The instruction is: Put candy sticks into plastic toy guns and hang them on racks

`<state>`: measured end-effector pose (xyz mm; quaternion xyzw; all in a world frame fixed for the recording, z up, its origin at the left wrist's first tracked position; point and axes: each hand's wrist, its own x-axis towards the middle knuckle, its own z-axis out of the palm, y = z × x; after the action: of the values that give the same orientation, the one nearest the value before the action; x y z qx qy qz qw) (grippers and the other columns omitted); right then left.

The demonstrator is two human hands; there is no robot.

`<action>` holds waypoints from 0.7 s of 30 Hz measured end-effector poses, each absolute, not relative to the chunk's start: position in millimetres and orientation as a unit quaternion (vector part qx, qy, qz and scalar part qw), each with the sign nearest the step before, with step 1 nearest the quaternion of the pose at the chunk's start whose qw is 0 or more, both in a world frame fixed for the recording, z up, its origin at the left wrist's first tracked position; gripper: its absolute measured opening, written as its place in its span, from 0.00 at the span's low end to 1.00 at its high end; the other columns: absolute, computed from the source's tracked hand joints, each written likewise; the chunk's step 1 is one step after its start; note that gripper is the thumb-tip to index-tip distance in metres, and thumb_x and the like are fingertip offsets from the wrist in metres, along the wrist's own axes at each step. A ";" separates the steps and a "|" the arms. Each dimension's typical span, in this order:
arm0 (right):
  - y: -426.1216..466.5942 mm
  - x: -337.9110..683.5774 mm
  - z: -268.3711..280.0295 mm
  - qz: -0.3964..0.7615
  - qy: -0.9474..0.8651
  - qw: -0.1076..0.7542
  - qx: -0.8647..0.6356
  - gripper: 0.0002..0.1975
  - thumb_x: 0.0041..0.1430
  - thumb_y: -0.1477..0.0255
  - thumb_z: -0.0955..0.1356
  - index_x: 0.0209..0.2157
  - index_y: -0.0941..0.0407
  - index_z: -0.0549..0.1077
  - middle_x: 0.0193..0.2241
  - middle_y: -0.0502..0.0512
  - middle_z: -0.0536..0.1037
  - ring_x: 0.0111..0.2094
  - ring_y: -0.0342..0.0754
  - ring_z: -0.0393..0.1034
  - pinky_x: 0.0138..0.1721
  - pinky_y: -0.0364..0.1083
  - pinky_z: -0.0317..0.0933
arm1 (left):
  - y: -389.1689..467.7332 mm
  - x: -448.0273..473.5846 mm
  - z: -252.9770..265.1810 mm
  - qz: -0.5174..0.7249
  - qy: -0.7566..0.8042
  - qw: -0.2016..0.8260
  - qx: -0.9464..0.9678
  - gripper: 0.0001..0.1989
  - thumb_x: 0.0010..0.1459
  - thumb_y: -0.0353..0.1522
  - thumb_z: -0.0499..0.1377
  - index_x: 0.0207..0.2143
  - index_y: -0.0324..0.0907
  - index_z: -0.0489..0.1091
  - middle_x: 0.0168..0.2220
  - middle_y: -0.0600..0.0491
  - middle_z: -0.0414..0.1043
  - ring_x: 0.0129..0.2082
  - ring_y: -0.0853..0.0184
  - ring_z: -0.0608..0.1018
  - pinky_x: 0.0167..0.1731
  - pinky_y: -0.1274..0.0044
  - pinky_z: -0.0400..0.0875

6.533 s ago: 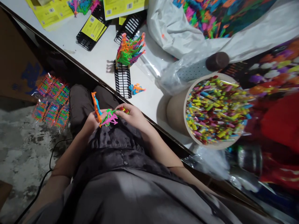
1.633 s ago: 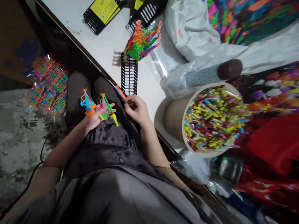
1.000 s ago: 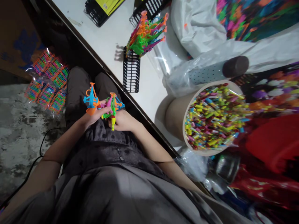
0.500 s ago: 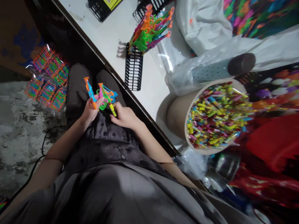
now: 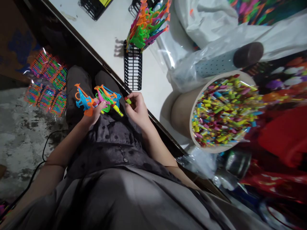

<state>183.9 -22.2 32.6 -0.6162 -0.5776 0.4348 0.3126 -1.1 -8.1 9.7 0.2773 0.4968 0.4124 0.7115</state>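
Note:
Over my lap, my left hand (image 5: 94, 115) is closed on several bright plastic toy pieces (image 5: 109, 99) in blue, orange, pink and green, with flared orange ends and mesh-like parts. A yellow stick-like part (image 5: 118, 110) juts from the bunch toward the right. My right hand (image 5: 139, 110), near the table edge and apart from the bunch, pinches a small yellow-green and red piece (image 5: 128, 100) between thumb and fingers. On the table a black slotted rack (image 5: 132, 72) holds a row of similar plastic toys (image 5: 145, 30) at its far end.
A beige tub (image 5: 182, 111) full of small colourful pieces (image 5: 223, 115) lies tilted on the right. Packed clear bags (image 5: 48, 86) of colourful items are left of my legs. A yellow-topped black basket (image 5: 93, 9), a white plastic sheet (image 5: 203, 22) and a dark-ended cylinder (image 5: 248, 59) are also there.
My right hand has moved up and right, away from the toys, and a small yellow-green and red piece now shows in it. The toys in my left hand are spread wider.

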 end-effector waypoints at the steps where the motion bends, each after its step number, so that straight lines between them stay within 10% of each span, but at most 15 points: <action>1: -22.2 182.8 31.6 0.434 -0.575 0.317 -0.617 0.11 0.56 0.71 0.59 0.42 0.55 0.55 0.37 0.56 0.65 0.37 0.45 0.64 0.38 0.45 0.62 | -9.5 -0.5 7.0 0.404 0.498 0.712 0.286 0.11 0.49 0.40 0.63 0.29 0.41 0.70 0.30 0.52 0.72 0.43 0.61 0.75 0.45 0.71 0.71; 21: -27.2 187.9 19.2 0.329 -0.701 0.277 -0.569 0.08 0.61 0.72 0.59 0.42 0.56 0.62 0.37 0.60 0.68 0.39 0.50 0.65 0.41 0.51 0.62 | -20.4 5.9 -21.6 0.392 0.491 0.733 0.259 0.15 0.52 0.41 0.64 0.37 0.40 0.72 0.36 0.49 0.73 0.46 0.59 0.75 0.46 0.69 0.72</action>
<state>187.9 -27.2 19.2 -0.5689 -0.7007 0.3295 0.2771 5.9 -20.4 -21.6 0.2590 0.4912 0.3922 0.7333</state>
